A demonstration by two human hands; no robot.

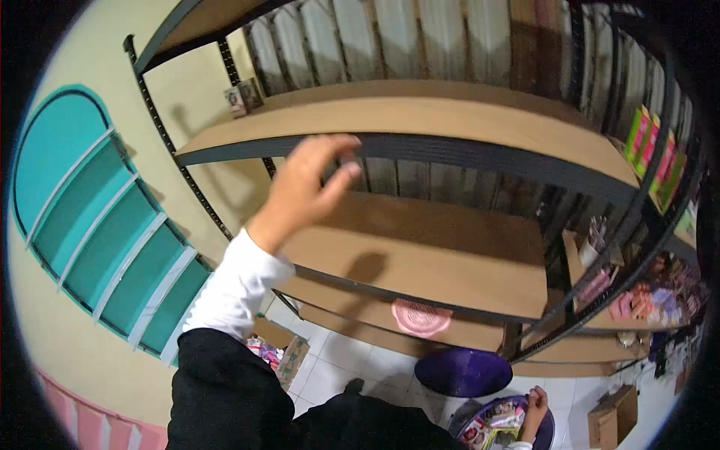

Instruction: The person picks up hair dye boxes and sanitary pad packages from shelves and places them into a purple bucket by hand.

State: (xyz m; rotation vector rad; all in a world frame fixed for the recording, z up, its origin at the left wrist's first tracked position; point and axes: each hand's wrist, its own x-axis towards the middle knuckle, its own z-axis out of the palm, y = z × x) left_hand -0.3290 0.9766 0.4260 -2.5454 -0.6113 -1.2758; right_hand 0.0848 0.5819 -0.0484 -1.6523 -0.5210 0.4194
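Black-framed shelving (pixel 427 116) is standing before you, and down at your lower right a purple tub (pixel 551 429) is sitting on the white-tiled floor (pixel 326 360). It is looking round and deep-coloured, and is holding jumbled, colourful packets (pixel 495 429), their print too small to read. Your right hand (pixel 535 411) is hanging over the tub's right side; whether its fingers are gripping anything is not showing. Your left hand (pixel 304 184) is hovering before a board's black edge, thumb and fingers standing apart with nothing showing between them. You seem to be handling the tub's contents on the right while the left is hanging free; any next move is probably calling for checking that right-hand hold and minding the black edge. Farther out, a purple oval piece (pixel 463 373) is lying just behind the tub, and a cardboard box (pixel 294 361) is standing to the left.
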